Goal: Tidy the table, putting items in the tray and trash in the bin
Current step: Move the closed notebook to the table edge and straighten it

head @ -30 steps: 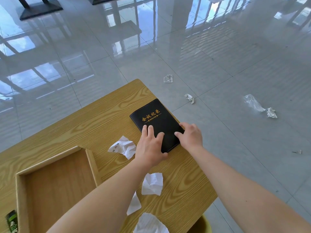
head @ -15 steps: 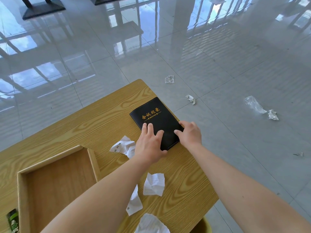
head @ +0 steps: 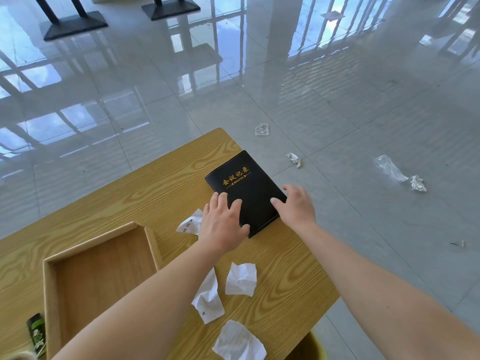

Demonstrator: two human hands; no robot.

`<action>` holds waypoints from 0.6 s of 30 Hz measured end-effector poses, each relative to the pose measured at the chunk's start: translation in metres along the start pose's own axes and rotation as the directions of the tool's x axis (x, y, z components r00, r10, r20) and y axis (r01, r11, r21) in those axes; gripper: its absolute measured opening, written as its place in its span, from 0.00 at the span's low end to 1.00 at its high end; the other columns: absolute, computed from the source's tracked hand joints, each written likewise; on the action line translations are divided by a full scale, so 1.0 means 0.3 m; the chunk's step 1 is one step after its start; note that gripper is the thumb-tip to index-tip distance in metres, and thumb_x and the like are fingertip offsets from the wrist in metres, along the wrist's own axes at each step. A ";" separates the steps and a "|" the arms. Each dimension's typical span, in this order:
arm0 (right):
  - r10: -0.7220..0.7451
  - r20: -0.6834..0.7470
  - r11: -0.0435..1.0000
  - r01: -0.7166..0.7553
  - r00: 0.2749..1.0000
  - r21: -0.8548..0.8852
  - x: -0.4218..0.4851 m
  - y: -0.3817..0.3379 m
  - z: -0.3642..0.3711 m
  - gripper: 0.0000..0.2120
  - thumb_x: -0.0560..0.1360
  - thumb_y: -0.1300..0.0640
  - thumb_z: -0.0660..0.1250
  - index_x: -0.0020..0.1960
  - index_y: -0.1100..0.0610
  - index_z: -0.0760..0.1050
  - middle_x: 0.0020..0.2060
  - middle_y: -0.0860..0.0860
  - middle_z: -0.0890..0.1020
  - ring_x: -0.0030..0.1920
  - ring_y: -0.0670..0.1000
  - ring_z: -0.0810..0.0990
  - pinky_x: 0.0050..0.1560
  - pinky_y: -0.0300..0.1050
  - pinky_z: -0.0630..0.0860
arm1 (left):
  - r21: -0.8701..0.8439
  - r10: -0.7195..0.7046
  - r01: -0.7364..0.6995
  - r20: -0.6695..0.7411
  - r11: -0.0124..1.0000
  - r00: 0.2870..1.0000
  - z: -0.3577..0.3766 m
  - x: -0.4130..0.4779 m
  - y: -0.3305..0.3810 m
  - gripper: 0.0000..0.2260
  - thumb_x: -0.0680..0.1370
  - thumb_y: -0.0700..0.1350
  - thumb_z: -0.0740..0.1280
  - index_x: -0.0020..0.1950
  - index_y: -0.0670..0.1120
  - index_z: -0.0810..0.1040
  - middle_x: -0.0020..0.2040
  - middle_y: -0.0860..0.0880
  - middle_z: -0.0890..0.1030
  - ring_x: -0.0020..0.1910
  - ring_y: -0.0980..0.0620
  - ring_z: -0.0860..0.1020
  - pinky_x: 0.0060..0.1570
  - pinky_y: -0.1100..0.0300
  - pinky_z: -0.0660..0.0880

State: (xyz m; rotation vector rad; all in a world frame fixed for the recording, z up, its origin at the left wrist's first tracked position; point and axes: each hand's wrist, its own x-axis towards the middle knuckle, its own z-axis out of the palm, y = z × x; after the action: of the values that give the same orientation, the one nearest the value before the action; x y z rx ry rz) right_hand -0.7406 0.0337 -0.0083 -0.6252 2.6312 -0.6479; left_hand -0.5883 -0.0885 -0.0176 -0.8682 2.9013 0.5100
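Note:
A black notebook with gold lettering lies flat near the table's far right corner. My left hand rests on its near left corner, fingers spread on the cover and thumb at the near edge. My right hand holds its right edge, thumb on top and fingers over the side. An empty wooden tray sits at the near left. Crumpled papers lie on the table: one beside my left hand, and three nearer me. A yellow bin shows below the table's near right edge.
A small green packet lies left of the tray. The wooden table ends just right of the notebook. Scraps of plastic and paper litter the grey floor. Black table bases stand far back.
My two hands have spread slightly apart on the notebook. The notebook has not moved on the table.

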 end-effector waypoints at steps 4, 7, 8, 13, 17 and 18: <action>-0.114 -0.077 0.993 0.110 0.990 -0.050 -0.065 -0.031 -0.015 0.21 0.76 0.55 0.69 0.68 0.58 0.72 0.60 0.58 0.75 0.60 0.59 0.71 0.57 0.48 0.71 | 0.045 -0.012 0.013 -0.023 0.999 1.000 -0.048 -0.062 -0.043 0.27 0.76 0.55 0.64 0.74 0.50 0.64 0.75 0.40 0.62 0.78 0.38 0.52 0.75 0.39 0.56; -0.164 -0.076 0.986 0.162 0.983 -0.032 -0.121 -0.070 -0.016 0.23 0.77 0.56 0.69 0.71 0.57 0.71 0.62 0.57 0.75 0.62 0.58 0.72 0.59 0.49 0.72 | 0.078 -0.034 0.038 -0.042 0.996 0.999 -0.082 -0.119 -0.084 0.26 0.77 0.54 0.64 0.73 0.50 0.64 0.75 0.40 0.62 0.78 0.37 0.52 0.75 0.37 0.56; -0.174 -0.056 0.985 0.173 0.983 -0.024 -0.140 -0.085 -0.010 0.23 0.77 0.55 0.69 0.71 0.57 0.70 0.63 0.57 0.75 0.63 0.58 0.72 0.60 0.50 0.73 | 0.096 -0.040 0.044 -0.049 0.994 0.998 -0.093 -0.140 -0.099 0.25 0.77 0.54 0.64 0.72 0.50 0.64 0.75 0.40 0.62 0.78 0.37 0.52 0.74 0.36 0.55; -0.277 0.064 0.957 0.281 0.959 -0.067 -0.244 -0.164 0.047 0.24 0.77 0.53 0.69 0.71 0.56 0.69 0.62 0.57 0.76 0.62 0.58 0.73 0.60 0.51 0.73 | 0.170 -0.101 0.113 -0.077 0.979 0.992 -0.140 -0.268 -0.182 0.28 0.77 0.56 0.62 0.75 0.51 0.59 0.77 0.41 0.58 0.78 0.38 0.49 0.75 0.37 0.52; -0.411 0.126 0.895 0.426 0.903 -0.132 -0.324 -0.253 0.100 0.23 0.77 0.52 0.69 0.69 0.55 0.70 0.59 0.56 0.76 0.57 0.56 0.72 0.55 0.47 0.73 | 0.182 -0.166 0.184 -0.106 0.966 0.980 -0.180 -0.390 -0.251 0.30 0.78 0.57 0.62 0.77 0.50 0.57 0.78 0.40 0.56 0.79 0.38 0.48 0.75 0.36 0.50; -0.438 0.141 0.878 0.457 0.888 -0.143 -0.343 -0.279 0.113 0.22 0.77 0.52 0.68 0.69 0.55 0.70 0.58 0.55 0.76 0.56 0.55 0.72 0.53 0.46 0.72 | 0.182 -0.184 0.203 -0.114 0.962 0.976 -0.189 -0.422 -0.268 0.31 0.78 0.57 0.62 0.77 0.50 0.56 0.78 0.40 0.56 0.79 0.38 0.48 0.75 0.37 0.50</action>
State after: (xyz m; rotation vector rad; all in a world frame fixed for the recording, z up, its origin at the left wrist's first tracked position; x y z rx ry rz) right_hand -0.6121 0.0060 0.0299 -1.3120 2.4702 -0.4923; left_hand -0.4366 -0.1045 0.0325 -1.1582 2.8443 0.1714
